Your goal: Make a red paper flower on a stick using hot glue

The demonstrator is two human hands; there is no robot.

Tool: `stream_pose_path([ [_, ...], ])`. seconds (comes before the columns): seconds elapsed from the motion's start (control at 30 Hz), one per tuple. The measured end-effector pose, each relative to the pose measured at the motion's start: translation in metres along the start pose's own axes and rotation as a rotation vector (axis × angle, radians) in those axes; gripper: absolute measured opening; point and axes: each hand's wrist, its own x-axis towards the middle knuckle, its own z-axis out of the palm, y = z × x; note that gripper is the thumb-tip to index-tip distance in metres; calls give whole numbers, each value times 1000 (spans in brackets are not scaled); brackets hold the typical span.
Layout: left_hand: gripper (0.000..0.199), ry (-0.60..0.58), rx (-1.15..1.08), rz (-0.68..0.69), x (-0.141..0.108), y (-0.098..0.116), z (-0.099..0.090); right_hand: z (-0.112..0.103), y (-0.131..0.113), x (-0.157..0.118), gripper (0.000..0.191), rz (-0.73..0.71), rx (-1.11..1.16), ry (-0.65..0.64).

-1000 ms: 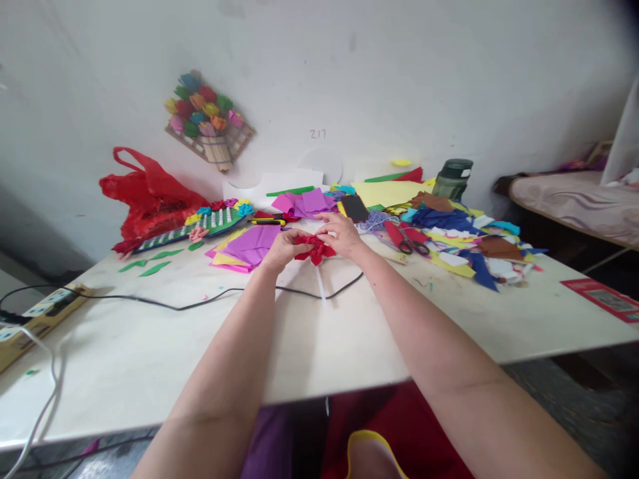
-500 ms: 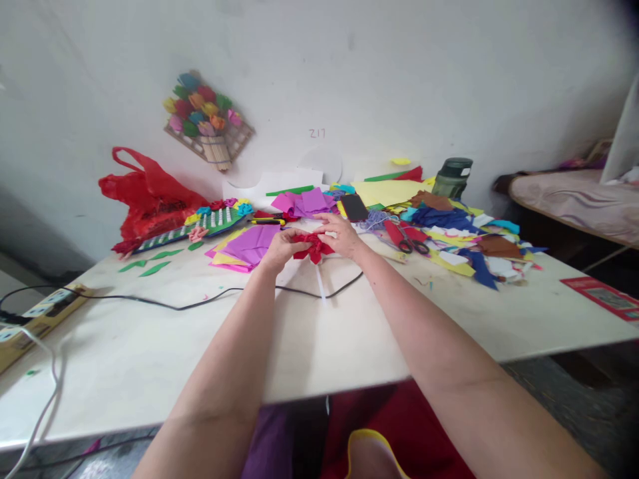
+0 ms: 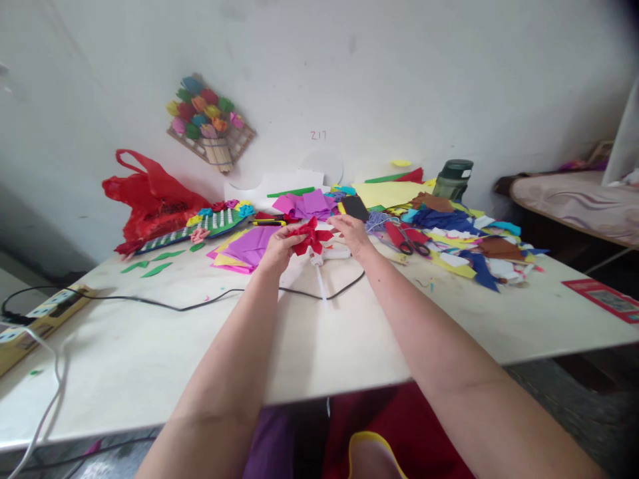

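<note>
A red paper flower (image 3: 312,237) with several pointed petals is held up over the middle of the table. My left hand (image 3: 282,247) grips it at its left side between thumb and fingers. Just right of the petals is my right hand (image 3: 352,236), its fingers bent towards the flower; whether they pinch a petal tip is too small to tell. Beneath the hands lies a white glue gun (image 3: 335,253), partly hidden, with a pale glue stick (image 3: 320,283) pointing towards me.
A black cable (image 3: 182,308) crosses the table (image 3: 200,366). Purple sheets (image 3: 249,246) and green leaves (image 3: 157,269) lie left. Scissors (image 3: 414,247), coloured scraps (image 3: 479,247) and a green bottle (image 3: 452,178) are right. A red bag (image 3: 150,199) stands back left.
My right hand has moved right, off the flower's centre. The flower now shows more of its petals, and more of the glue gun is visible below.
</note>
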Motion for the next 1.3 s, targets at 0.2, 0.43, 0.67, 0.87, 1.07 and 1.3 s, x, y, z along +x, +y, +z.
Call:
stream_pose_path([
  [0.2,33,48,-84,-10,2,-2,1,7,-3,-4,26,125,109,-105],
  [0.43,35,23,-68,-41,2,-6,5,18,-1,-6,19,198,127,-30],
  [0.67,22,-26,-40,-133,3,-2,3,13,2,-2,11,155,161,-7],
  [0.87,24,49,-5,-249,6,3,-4,7,4,-1,15,92,91,-112],
  [1.07,38,25,80,-292,3,5,-3,2,2,-5,14,50,0,-293],
  [1.3,33,-58,189,-256,0,0,-4,7,1,-6,19,-33,-120,-324],
])
